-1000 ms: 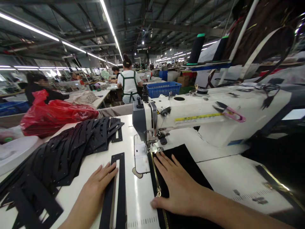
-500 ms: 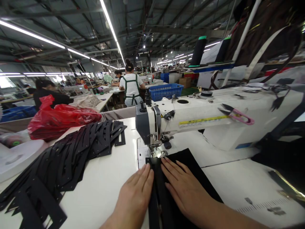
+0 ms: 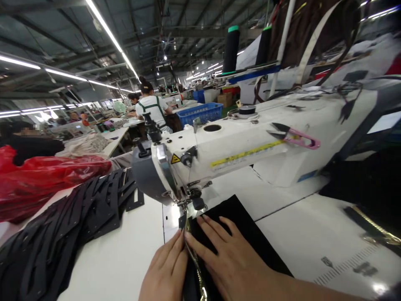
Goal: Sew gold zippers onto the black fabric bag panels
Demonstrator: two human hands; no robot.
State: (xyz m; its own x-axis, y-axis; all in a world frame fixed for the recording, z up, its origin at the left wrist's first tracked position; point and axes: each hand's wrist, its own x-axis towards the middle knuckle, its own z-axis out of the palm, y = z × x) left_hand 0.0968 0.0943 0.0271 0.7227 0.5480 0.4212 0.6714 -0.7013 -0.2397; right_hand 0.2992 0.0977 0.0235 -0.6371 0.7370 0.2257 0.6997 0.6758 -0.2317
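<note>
Beneath the presser foot of a white sewing machine (image 3: 247,142) runs a black fabric piece (image 3: 238,215) with a gold-toothed zipper (image 3: 198,271) along it. My left hand (image 3: 167,265) rests with straight fingers on the narrow black strip left of the zipper. Flat on the fabric to the right lies my right hand (image 3: 230,259), fingers spread, its index fingertip beside the zipper. Both hands are just in front of the needle area. The fabric's lower part is partly hidden by my hands.
Black slotted pieces (image 3: 78,213) lie heaped on the table's left, with a red plastic bag (image 3: 59,169) behind. Pink-handled thread snips (image 3: 302,138) lie against the machine arm. Another gold zipper (image 3: 376,223) is at right. A blue basket (image 3: 200,113) and co-workers are beyond.
The camera has come closer and tilted, shifting the scene leftward. The zipper's gold teeth now show between my hands. My right index finger has moved left to the zipper's edge.
</note>
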